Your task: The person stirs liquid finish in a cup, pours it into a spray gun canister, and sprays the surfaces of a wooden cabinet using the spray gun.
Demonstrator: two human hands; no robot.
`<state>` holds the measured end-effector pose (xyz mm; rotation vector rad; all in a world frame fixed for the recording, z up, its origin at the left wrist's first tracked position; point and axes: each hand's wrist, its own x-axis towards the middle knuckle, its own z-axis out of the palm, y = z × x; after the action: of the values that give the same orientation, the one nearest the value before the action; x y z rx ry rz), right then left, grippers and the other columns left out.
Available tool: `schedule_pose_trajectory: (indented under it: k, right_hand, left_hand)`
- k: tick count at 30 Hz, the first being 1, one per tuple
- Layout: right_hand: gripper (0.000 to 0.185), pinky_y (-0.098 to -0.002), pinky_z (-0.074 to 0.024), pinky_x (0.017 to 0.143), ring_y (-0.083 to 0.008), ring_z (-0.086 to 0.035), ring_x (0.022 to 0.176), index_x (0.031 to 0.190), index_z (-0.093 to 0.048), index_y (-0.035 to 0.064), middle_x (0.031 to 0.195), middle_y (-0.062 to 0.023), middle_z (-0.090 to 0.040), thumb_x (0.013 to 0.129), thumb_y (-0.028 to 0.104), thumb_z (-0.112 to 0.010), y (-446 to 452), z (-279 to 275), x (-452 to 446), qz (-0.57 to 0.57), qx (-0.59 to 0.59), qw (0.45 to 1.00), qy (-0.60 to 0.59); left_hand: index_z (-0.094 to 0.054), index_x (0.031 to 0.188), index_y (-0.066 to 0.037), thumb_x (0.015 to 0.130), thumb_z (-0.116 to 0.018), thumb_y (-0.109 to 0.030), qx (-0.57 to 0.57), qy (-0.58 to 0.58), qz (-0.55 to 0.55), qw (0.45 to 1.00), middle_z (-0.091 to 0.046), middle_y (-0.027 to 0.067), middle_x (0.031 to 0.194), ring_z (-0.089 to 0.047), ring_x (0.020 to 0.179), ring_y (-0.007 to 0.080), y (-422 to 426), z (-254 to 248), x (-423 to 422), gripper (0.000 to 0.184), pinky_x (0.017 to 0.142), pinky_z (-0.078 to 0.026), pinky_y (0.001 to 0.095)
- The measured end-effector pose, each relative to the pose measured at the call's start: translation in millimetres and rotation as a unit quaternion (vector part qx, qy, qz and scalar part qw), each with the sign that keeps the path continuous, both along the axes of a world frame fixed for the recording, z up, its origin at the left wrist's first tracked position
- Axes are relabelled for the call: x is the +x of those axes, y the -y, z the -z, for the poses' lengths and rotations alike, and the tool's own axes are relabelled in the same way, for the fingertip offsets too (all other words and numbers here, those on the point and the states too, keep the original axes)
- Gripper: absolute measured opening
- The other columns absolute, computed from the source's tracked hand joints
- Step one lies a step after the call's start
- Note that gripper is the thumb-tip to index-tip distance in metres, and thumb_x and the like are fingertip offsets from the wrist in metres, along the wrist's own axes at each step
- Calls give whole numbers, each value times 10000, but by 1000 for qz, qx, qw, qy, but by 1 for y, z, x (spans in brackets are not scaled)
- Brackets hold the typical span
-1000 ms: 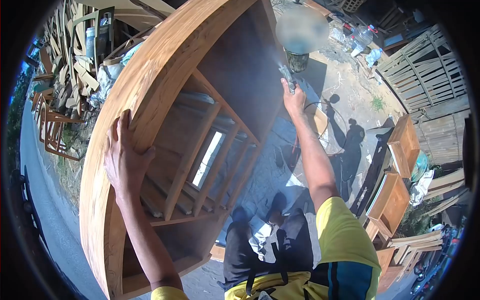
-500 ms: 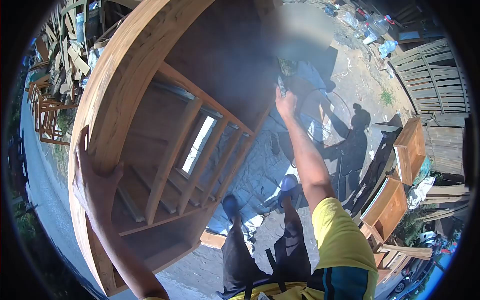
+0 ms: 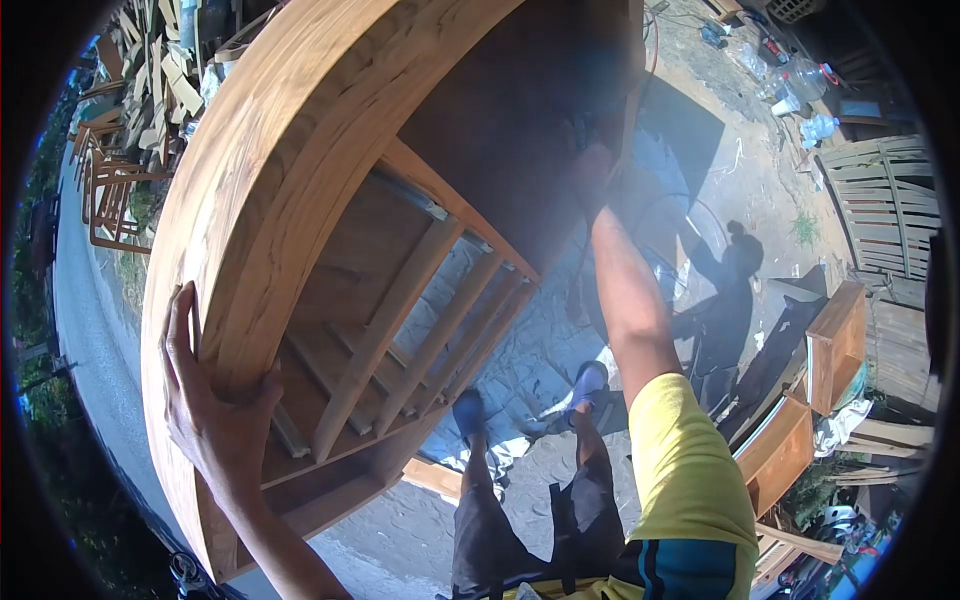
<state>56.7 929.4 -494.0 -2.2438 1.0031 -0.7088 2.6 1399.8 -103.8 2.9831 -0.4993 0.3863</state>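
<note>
A large wooden cabinet [image 3: 265,190] fills the left half of the view, tilted, with its open side showing a slatted frame of rails [image 3: 400,325]. My left hand [image 3: 215,420] grips the thick edge of its top board, thumb on the inner side and fingers over the outer face. My right hand [image 3: 592,172] reaches forward into the open upper bay, closed around a spray gun [image 3: 578,130]. Pale mist blurs the gun and the fingers. Dark inner panels [image 3: 500,120] of the bay lie just ahead of it.
Drawers [image 3: 835,345] stand at the right beside a slatted wooden panel [image 3: 885,200]. A crumpled sheet [image 3: 520,355] covers the ground by my feet. Plastic bottles [image 3: 805,80] lie at upper right. Scrap wood [image 3: 150,90] and a chair frame [image 3: 110,195] are at far left.
My right hand has moved with the spray gun from beside the cabinet into its upper bay. The mist now hangs around that hand. My left hand keeps its hold on the edge.
</note>
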Motion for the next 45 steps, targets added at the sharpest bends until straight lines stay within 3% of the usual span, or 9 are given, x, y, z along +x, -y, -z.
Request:
schedule_pose_trajectory:
  k: [10,13,15,25,31,33,37,39,45]
  right_hand:
    - [621,-566,-561,744,-520,-724,923,1046,-774,-21,954,-313,-741,1004,587,-656,-9,49,22,-156,56,982,-86]
    - [575,-479,-507,604,-412,-734,699,922,-757,-46,757,-257,-731,998,522,-717,-25,0,44,-65,104,980,155]
    - [617,-531,-540,714,-493,-734,931,1020,-775,-28,954,-312,-744,989,581,-683,-15,-4,60,-110,147,983,27]
    - [537,-497,-549,761,-471,-738,967,1064,-763,-29,964,-286,-757,1009,500,-689,-29,65,16,-95,195,976,-14]
    - [447,-472,-554,801,-449,-741,1007,1086,-758,-23,986,-278,-762,1029,414,-688,-58,4,-5,-147,215,963,68]
    - [545,-444,-507,653,-231,-677,657,909,-756,-66,713,-184,-728,995,472,-748,-67,-22,-1,-115,271,947,125]
    - [438,-460,-554,805,-444,-745,1004,1102,-759,-29,955,-279,-758,1024,398,-707,-78,-68,-4,-151,293,934,135]
    - [552,-458,-507,673,-256,-683,671,925,-762,-53,733,-220,-722,1002,493,-728,-72,-13,12,-119,226,964,78]
    - [462,-465,-526,723,-280,-758,802,1107,-765,-17,834,-229,-756,1011,434,-728,-75,59,-4,-77,187,979,36]
  left_hand:
    - [-453,1595,-255,578,-883,-42,16,-10,-27,999,-585,59,1544,-595,1379,355,4,0,-4,1125,1147,-513,514]
    - [-445,1598,-229,580,-878,-40,-14,-13,-42,999,-571,66,1568,-575,1405,370,3,4,-7,1122,1178,-490,519]
    - [-442,1601,-230,581,-878,-38,-17,-23,-52,998,-565,71,1574,-568,1411,375,3,4,-9,1125,1182,-483,534]
    - [-408,1623,-255,605,-881,-27,27,-25,-66,997,-542,77,1591,-530,1441,393,0,3,-13,1145,1198,-446,619]
    - [-405,1632,-256,657,-873,25,-16,-34,-46,998,-619,139,1490,-622,1327,372,7,2,-13,1117,1117,-514,558]
    - [-398,1635,-256,669,-866,28,-24,-43,-61,997,-629,146,1474,-630,1314,369,5,3,-12,1111,1110,-520,551]
    - [-407,1629,-264,677,-857,35,-29,-33,-48,998,-651,156,1435,-643,1294,367,7,4,-11,1095,1092,-535,531]
    - [-410,1628,-268,679,-855,36,-37,-38,-59,997,-654,157,1429,-645,1290,368,7,3,-13,1090,1087,-538,526]
    - [-421,1621,-272,671,-862,25,-10,-24,-62,998,-654,145,1431,-644,1295,371,5,5,-13,1089,1100,-540,534]
